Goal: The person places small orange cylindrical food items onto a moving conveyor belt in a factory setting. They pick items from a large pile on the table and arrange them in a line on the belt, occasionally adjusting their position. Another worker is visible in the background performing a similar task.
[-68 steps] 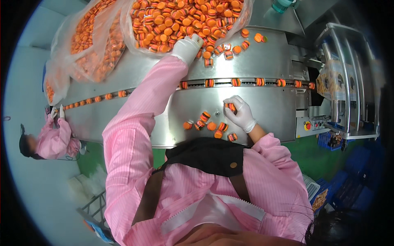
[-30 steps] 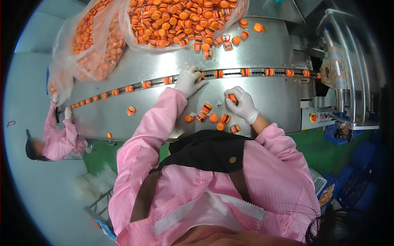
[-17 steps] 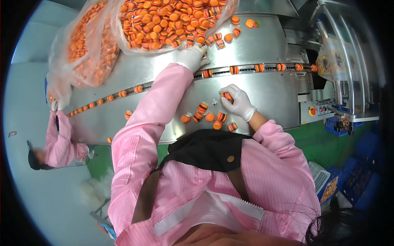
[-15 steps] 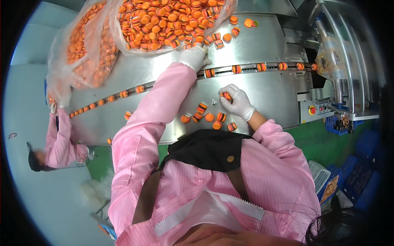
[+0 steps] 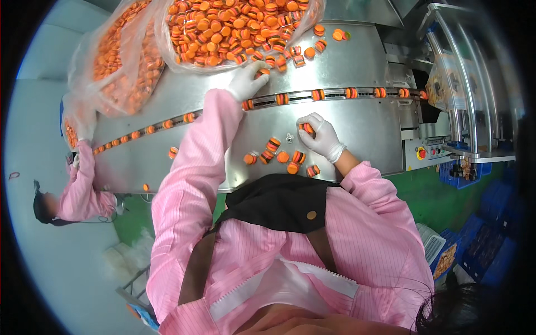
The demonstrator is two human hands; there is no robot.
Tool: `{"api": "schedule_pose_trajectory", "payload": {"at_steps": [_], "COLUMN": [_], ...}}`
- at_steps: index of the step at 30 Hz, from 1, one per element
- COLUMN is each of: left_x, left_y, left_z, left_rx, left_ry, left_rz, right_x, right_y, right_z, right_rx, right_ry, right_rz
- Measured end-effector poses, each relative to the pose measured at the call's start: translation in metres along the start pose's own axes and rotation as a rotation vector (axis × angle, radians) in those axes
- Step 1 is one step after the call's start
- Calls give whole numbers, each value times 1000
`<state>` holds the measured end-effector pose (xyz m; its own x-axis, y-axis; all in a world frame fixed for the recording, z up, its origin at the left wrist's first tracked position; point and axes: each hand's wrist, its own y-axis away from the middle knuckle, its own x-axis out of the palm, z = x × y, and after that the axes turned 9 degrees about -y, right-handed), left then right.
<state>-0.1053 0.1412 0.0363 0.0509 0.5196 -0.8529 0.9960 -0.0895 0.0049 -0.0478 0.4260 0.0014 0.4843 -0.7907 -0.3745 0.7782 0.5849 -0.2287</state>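
My left hand, in a white glove, is above the far side of the conveyor channel, by the mouth of a clear plastic bag full of orange burger-shaped candies. Its fingers are closed on one orange candy. On the near side of the channel, my gloved right hand curls around a layered candy. Along the conveyor channel, single candies stand spaced apart in a line. Several loose candies lie near my right hand, close to my apron.
A second bag of candies stands at the far left, where a co-worker in pink has their hands at the table's end. Loose candies lie right of the big bag. A packing machine takes in the channel at the right.
My left hand has moved left and slightly nearer, and now shows a candy in its fingers. The candies in the channel have shifted slightly. My right hand has barely moved.
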Motion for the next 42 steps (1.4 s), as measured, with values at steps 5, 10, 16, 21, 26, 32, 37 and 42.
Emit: {"api": "schedule_pose_trajectory", "payload": {"at_steps": [5,10,16,21,26,32,37,42], "left_x": [-9,5,16,23,30,42,60,67], "left_y": [69,123,171,195,219,227,217,211], "left_z": [-9,5,-1,5,20,26,16,-3], "left_rx": [-289,-407,-535,-554,-477,-424,-510,-528], "left_ry": [809,700,721,1120,1465,1535,1215,836], "left_rz": [66,-26,-17,-174,-196,-280,-516,-480], "right_x": [3,5,6,4,9,10,-4,-19], "right_y": [0,1,2,-2,-1,-8,-59,-127], "right_z": [-2,-1,5,15,6,6,26,9], "right_rx": [-37,-40,151,121,-66,-9,18,-158], "right_ry": [3,2,6,99,202,74,232,381], "right_rz": [-10,-30,23,89,4,-108,-115,-118]}}
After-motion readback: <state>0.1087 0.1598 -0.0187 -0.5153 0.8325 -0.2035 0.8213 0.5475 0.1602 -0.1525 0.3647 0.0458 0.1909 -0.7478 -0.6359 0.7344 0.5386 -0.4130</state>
